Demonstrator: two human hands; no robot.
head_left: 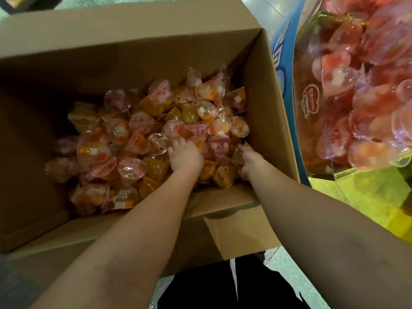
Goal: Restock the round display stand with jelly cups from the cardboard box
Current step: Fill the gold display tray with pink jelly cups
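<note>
Both arms are reached down into the cardboard box (265, 90), where the jelly cups (142, 139) are heaped loosely against its right-hand side, leaving the left part of the floor bare. The left hand (185, 156) is laid palm-down on the heap with its fingers curled into the cups, seemingly to gather several at once, though what exactly is enclosed under the palm cannot be told. The right hand (248, 160) is clenched around at least one cup near the box's right wall (an orange one shows at the fingertips). The box is stood just beside the round display stand (334, 172), probably so that each handful needs only a short carry; the stand is already well filled with pinkish cups behind its clear wall. The step in hand is judged to be scooping, with the transfer to the stand not yet made.
</note>
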